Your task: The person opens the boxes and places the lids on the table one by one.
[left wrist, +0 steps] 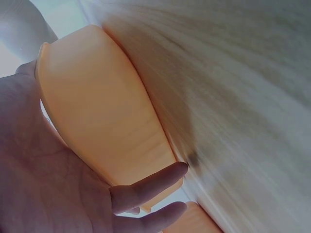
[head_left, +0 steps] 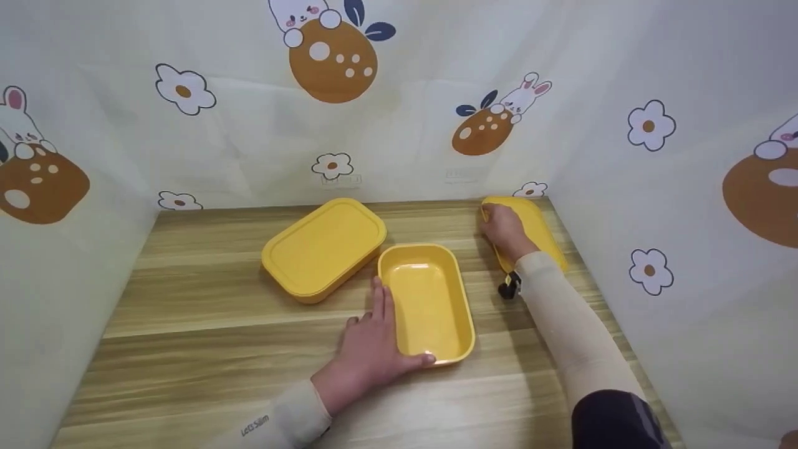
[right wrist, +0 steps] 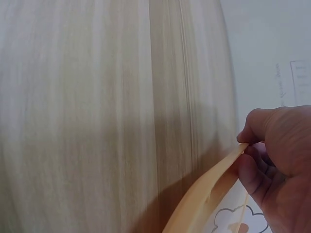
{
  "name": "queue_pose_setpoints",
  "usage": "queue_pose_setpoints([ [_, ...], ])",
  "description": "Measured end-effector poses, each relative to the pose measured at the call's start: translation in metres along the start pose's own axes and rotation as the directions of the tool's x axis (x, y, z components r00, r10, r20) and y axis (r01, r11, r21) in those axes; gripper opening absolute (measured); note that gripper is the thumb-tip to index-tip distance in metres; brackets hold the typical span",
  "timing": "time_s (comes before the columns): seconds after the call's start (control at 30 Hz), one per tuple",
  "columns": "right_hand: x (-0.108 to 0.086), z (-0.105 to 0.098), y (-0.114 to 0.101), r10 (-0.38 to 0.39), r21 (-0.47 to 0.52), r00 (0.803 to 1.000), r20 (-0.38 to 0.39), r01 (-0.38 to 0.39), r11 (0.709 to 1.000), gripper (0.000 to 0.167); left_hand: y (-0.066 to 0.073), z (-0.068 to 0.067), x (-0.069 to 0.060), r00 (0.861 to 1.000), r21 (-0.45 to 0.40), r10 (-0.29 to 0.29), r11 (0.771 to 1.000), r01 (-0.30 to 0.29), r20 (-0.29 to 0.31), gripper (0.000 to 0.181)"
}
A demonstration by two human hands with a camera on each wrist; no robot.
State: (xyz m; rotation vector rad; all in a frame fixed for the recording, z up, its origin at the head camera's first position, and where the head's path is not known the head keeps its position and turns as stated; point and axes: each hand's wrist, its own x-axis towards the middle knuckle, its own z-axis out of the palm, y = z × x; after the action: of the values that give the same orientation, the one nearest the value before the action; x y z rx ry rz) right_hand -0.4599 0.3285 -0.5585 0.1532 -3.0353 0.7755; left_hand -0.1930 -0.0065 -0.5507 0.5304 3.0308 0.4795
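Observation:
A yellow lunch box (head_left: pixel 430 302) with no lid on it stands upright on the table, its hollow inside facing up. Along its left side and near corner lies my left hand (head_left: pixel 373 349), fingers straight, thumb at the near rim. The left wrist view shows these extended fingers against the outer wall of the lunch box (left wrist: pixel 97 107). At the far right, my right hand (head_left: pixel 506 229) pinches the left edge of a yellow lid (head_left: pixel 539 227). Up close in the right wrist view, thumb and fingers of the right hand (right wrist: pixel 279 160) grip the rim of the lid (right wrist: pixel 204 194), which is tilted up there.
A second yellow lunch box (head_left: pixel 327 249), covered by its lid, sits left of the uncovered one, turned at an angle. The wood-grain table (head_left: pixel 218 355) is bounded by patterned cloth walls (head_left: pixel 249 137) at the back and both sides.

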Motion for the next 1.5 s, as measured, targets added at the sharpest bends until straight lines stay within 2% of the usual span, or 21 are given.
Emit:
queue_pose_setpoints([
  [0.23,0.0,0.005,0.001,-0.031,-0.011,0.999,-0.021,0.03,0.999,0.032,0.0,0.0,0.001,1.0,0.003,0.002,1.0,-0.002,0.003,0.155],
  [0.43,0.0,0.007,0.003,-0.023,-0.018,1.0,-0.021,0.023,1.0,0.03,0.0,0.001,0.001,1.0,0.025,0.002,1.0,-0.002,0.002,0.155],
  [0.67,0.002,0.009,0.006,-0.053,-0.062,0.998,-0.017,0.052,0.997,0.027,0.0,0.002,0.001,1.0,-0.029,0.005,1.0,-0.006,-0.023,0.154],
  [1.17,0.005,0.009,0.009,0.015,0.063,1.0,-0.014,-0.014,0.998,0.039,0.0,0.003,0.001,1.0,-0.019,0.006,1.0,-0.006,-0.018,0.153],
  [1.27,0.005,0.01,0.01,0.02,0.078,1.0,-0.018,-0.018,0.997,0.038,0.0,0.003,0.001,1.0,-0.02,0.007,1.0,-0.008,-0.018,0.153],
  [1.5,0.004,0.007,0.01,0.074,0.164,0.997,0.029,-0.078,0.983,0.05,0.001,0.001,0.001,1.0,-0.013,0.004,1.0,-0.004,-0.012,0.154],
])
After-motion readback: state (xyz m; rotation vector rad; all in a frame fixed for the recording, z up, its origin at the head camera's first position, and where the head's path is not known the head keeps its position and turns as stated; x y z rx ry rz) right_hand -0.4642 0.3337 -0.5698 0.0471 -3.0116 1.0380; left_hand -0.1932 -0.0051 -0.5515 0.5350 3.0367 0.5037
